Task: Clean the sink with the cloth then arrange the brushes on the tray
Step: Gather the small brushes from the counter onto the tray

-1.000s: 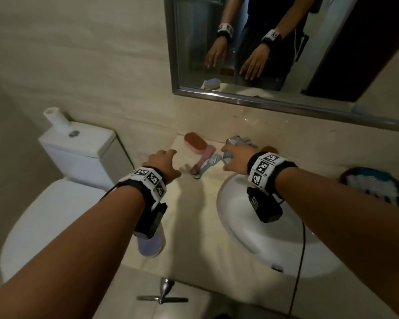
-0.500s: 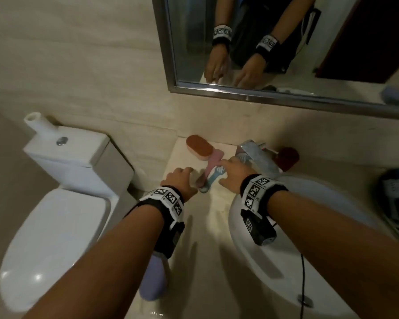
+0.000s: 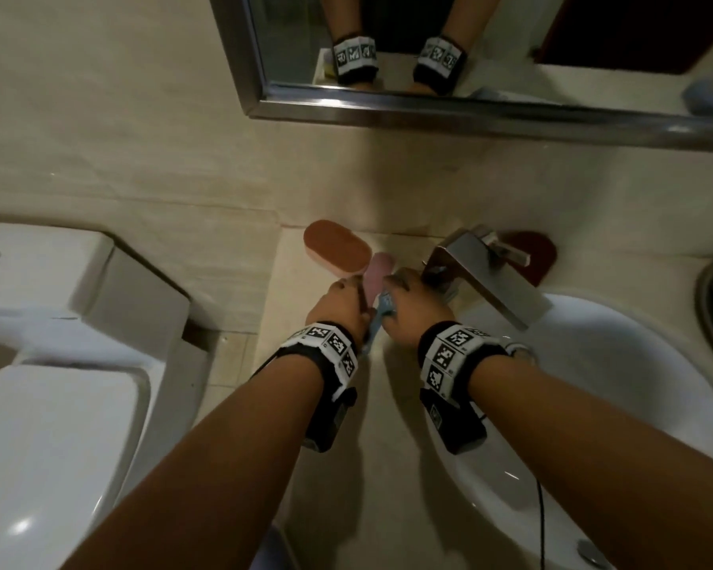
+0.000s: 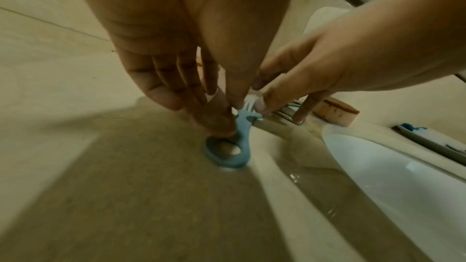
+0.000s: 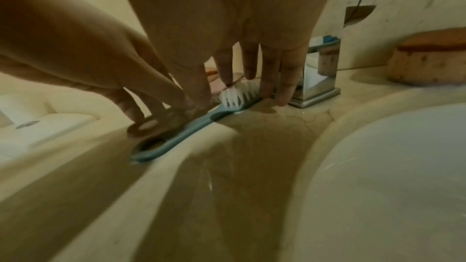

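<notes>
- Both hands are down on the counter (image 3: 371, 446) between the toilet (image 3: 58, 405) and the sink (image 3: 618, 405), meeting over the blue brush (image 5: 176, 138).
- The left hand (image 3: 340, 308) has its fingers pointing down, the tips on the pink brush (image 3: 377, 277) that lies just beside the blue one; from the left wrist the fingers (image 4: 209, 121) look to close on its handle, though blur hides the exact hold.
- The right hand (image 3: 414, 312) reaches with straight, spread fingers (image 5: 267, 79); thumb and fingertips bracket the white bristles at the blue brush's head, touching them, not yet curled tight round them.
- The blue brush lies flat on the counter, its looped handle end toward the person, its bristle head near the base of the steel tap (image 3: 486, 277).
- An orange-topped scrub brush (image 3: 336, 253) sits at the back by the wall, and a red-brown one (image 3: 532, 253) behind the tap.
- Far right, the tray's (image 3: 708, 322) edge shows.
- Against half a second ago: both hands have slid further in and lower, now squarely on the two brushes, and the head has tipped down, so the mirror (image 3: 470, 104) shows only the wrists.
</notes>
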Motion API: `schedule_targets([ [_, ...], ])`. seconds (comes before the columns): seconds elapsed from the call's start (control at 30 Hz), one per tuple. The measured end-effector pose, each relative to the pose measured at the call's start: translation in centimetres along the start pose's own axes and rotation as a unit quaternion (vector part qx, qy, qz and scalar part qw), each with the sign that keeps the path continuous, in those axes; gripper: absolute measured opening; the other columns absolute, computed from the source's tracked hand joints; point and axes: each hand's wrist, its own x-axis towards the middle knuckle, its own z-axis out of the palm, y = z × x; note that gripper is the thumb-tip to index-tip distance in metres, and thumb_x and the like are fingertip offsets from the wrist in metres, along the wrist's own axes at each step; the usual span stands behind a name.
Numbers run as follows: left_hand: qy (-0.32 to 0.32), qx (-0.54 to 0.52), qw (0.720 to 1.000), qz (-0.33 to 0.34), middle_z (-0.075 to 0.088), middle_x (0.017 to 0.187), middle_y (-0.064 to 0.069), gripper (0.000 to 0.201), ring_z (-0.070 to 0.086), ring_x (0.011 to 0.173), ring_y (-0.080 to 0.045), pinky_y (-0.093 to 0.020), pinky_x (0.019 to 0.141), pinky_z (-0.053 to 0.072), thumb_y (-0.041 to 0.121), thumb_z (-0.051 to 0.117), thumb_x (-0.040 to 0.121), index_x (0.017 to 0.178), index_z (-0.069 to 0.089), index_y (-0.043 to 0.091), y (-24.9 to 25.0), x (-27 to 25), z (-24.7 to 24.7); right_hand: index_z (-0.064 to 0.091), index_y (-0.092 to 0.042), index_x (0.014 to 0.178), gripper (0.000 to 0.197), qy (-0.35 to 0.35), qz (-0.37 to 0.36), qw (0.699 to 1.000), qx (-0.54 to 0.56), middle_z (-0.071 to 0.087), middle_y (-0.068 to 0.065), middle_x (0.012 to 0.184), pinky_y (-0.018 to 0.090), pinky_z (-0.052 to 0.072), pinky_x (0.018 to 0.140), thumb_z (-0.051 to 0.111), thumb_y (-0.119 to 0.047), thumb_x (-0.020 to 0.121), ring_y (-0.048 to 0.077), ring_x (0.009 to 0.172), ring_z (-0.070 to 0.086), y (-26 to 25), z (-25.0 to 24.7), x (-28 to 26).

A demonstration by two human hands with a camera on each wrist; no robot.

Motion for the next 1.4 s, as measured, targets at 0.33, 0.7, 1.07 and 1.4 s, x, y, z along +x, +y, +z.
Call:
schedule_targets([
  [0.33,-0.001,0.014,1.000,0.010,0.062,0.110,-0.015,0.021,0.058,0.101,-0.032,-0.028,0.075,0.040,0.019,0.054,0.088,0.106,0.054,0.009,-1.8,-1.7,-0.1,0.054,-0.005,0.110,0.028,0.017,0.000,1.000,0.018,0.037,0.011,0.133,0.037,0.044,0.096,0.053,-0.022,0.088,0.029,0.107,0.052,-0.1,0.5,-0.4],
  [0.7,0.004,-0.041,0.999,-0.012,0.059,0.109,-0.014,0.025,0.056,0.098,-0.031,-0.029,0.073,0.036,0.026,0.051,0.092,0.111,0.044,0.010,-3.3,-3.7,-0.8,0.037,-0.005,0.131,0.055,0.065,0.062,0.993,0.078,0.038,0.017,0.132,0.036,0.038,0.098,0.060,-0.019,0.084,0.033,0.121,0.041,-1.0,1.6,-0.3],
  [1.07,0.041,-0.080,0.996,0.014,0.052,0.087,-0.005,0.018,0.047,0.075,-0.020,-0.026,0.065,0.034,0.028,0.054,0.092,0.091,0.044,0.013,-5.2,-4.0,-0.5,0.040,-0.002,0.123,0.042,0.047,0.114,0.992,0.022,0.051,0.018,0.125,0.035,0.040,0.096,0.056,-0.018,0.087,0.033,0.117,0.049,-2.0,1.7,-0.2],
  [1.4,0.016,-0.120,0.993,0.011,0.059,0.097,-0.006,0.022,0.052,0.086,-0.019,-0.023,0.074,0.036,0.012,0.052,0.092,0.114,0.056,0.009,-6.2,-5.1,-0.9,0.049,-0.009,0.117,0.047,0.013,0.130,0.990,0.058,0.056,0.015,0.120,0.035,0.046,0.092,0.066,-0.025,0.076,0.032,0.111,0.053,-2.1,1.8,-0.3],
])
